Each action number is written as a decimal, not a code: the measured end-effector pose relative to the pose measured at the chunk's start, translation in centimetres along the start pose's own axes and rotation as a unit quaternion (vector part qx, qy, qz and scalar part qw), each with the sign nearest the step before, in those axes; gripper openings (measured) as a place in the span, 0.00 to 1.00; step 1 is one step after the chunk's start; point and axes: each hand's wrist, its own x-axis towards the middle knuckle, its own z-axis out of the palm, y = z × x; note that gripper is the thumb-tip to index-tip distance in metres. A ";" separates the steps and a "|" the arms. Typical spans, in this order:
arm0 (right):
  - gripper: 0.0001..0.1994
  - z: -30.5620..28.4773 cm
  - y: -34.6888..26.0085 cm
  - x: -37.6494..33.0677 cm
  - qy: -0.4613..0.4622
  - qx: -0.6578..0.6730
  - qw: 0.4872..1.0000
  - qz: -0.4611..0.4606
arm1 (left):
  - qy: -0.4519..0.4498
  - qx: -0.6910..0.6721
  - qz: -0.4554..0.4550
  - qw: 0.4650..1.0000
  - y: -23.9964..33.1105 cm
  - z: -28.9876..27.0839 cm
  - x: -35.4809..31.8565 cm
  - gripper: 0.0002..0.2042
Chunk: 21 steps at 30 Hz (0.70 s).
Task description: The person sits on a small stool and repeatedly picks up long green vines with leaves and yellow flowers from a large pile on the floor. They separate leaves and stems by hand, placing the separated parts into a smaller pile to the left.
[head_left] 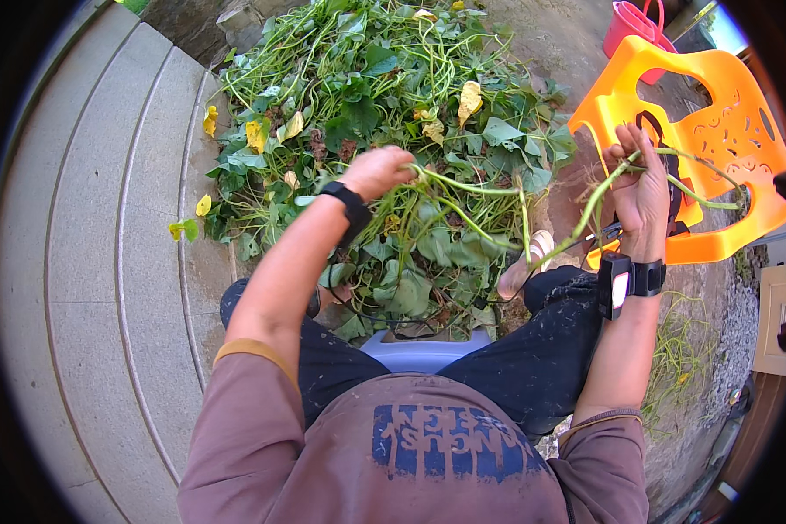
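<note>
In front of me lies a big heap of leafy green vines (375,113), with some yellowed leaves among them. Over the heap's near part, my left hand (377,173) is closed round a bunch of green vine stems (472,187). The stems stretch from it toward the right and bend down between my hands. Raised at the right, beside an orange chair, my right hand (643,194) has its fingers curled on a long, bare green vine stem (587,212). Part of that stem loops out past the hand, in front of the chair. Both wrists wear black straps.
The orange plastic chair (732,109) stands at the right, with a dark strap on it. Behind it is a pinkish-red bucket (630,33). Concrete steps (92,218) run along the left. Beneath me is a blue-grey stool (424,354). Loose thin stems (679,371) lie at lower right.
</note>
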 end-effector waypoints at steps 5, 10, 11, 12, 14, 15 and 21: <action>0.23 -0.1 0.9 0.5 0.042 -0.085 0.994 0.062 | 0.207 -0.035 -0.125 0.970 -5.3 -9.1 -4.1 0.12; 0.32 0.3 2.0 1.6 -0.048 -0.006 0.978 0.201 | 0.367 -0.231 -0.209 0.877 -6.1 -16.0 -10.0 0.11; 0.31 0.4 2.5 1.7 -0.027 -0.037 0.978 0.204 | 0.391 -0.285 -0.213 0.849 -5.3 -15.8 -10.9 0.12; 0.31 0.5 3.2 1.9 -0.016 -0.064 0.977 0.205 | 0.380 -0.313 -0.250 0.834 -4.5 -15.4 -11.6 0.11; 0.31 1.1 4.9 2.3 0.044 -0.168 0.965 0.196 | 0.317 -0.412 -0.309 0.796 -2.6 -14.1 -12.9 0.10; 0.30 1.6 6.0 2.4 0.061 -0.227 0.963 0.134 | 0.294 -0.465 -0.299 0.779 -1.6 -13.1 -13.1 0.10; 0.21 4.3 8.6 -0.6 0.033 -0.499 0.841 -0.207 | 0.199 -0.627 -0.263 0.706 3.2 -7.8 -11.8 0.09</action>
